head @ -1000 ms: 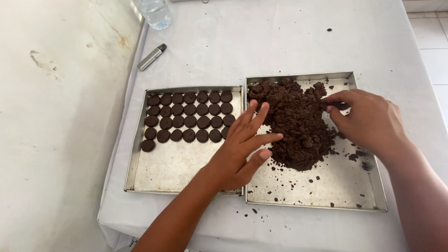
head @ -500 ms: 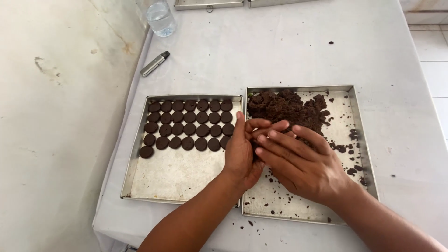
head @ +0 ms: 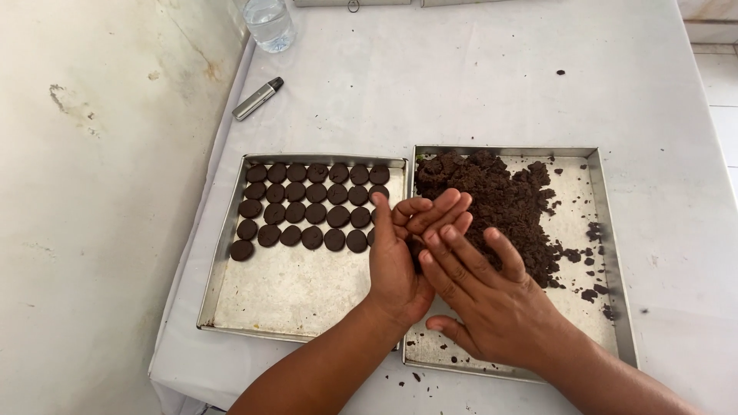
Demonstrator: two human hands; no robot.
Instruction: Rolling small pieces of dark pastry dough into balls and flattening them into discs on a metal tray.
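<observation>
Dough heap: dark brown crumbly dough [head: 503,204] piled in the upper left part of the right tray, right of centre in the frame, with loose crumbs scattered toward the tray's right edge
Left hand: the left hand [head: 400,253] is at the middle of the frame, palm turned toward the other hand, fingers stretched up and to the right over the seam between the two trays
Right hand: the right hand [head: 488,296] lies flat against the left palm from the lower right – the two hands are pressed together; a dark bit shows between them, but I cannot tell its shape
Right tray: a square metal tray [head: 611,253] holding the dough heap, its lower part mostly bare
Left tray: a second metal tray [head: 288,296] just beside it, touching edge to edge – its lower half is bare
Discs: flat round dark discs [head: 307,211] in neat rows across the top of the left tray
Upper left of the frame: a clear bottle [head: 269,23] and a slim grey pen-shaped object [head: 257,98] on the white tablecloth [head: 477,77]
</observation>
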